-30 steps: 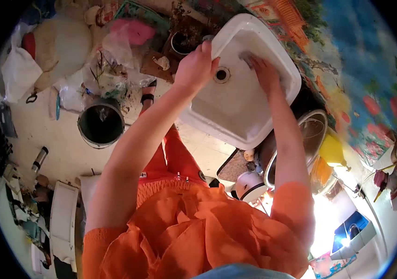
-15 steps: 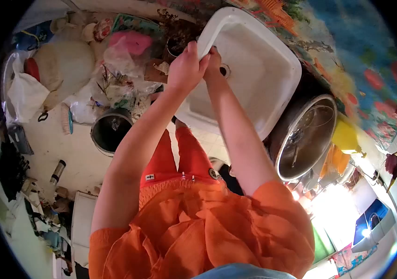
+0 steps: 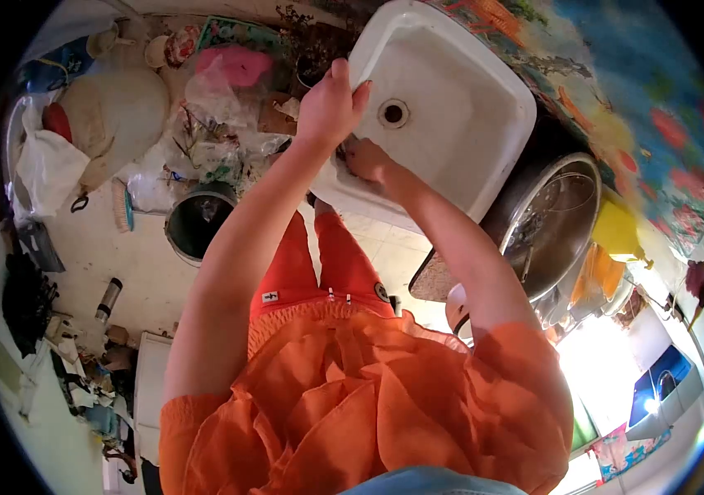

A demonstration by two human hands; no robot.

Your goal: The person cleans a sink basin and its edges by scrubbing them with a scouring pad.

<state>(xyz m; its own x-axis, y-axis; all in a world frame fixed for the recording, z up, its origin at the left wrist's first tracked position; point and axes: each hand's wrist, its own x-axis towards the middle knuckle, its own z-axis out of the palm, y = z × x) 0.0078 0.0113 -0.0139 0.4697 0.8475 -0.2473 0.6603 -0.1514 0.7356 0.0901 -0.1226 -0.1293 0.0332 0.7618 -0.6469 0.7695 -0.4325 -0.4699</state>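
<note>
A white sink (image 3: 459,124) with a round drain hole stands in front of me, its inside facing me. My left hand (image 3: 331,107) is closed on the sink's left rim, thumb to the inner side. Below it, my right hand (image 3: 366,159) presses against the inner left wall with fingers curled. Something small and dark shows at its fingertips, too hidden to name.
Right of the sink is a large metal basin (image 3: 554,227), with a yellow container (image 3: 616,231) beside it. A dark bucket (image 3: 199,219), a brush (image 3: 122,205), plastic bags (image 3: 216,99) and a big pale jug (image 3: 117,115) stand on the left.
My right hand has moved down along the sink's inner left side, away from my left hand, uncovering the drain hole. My left hand stays on the rim.
</note>
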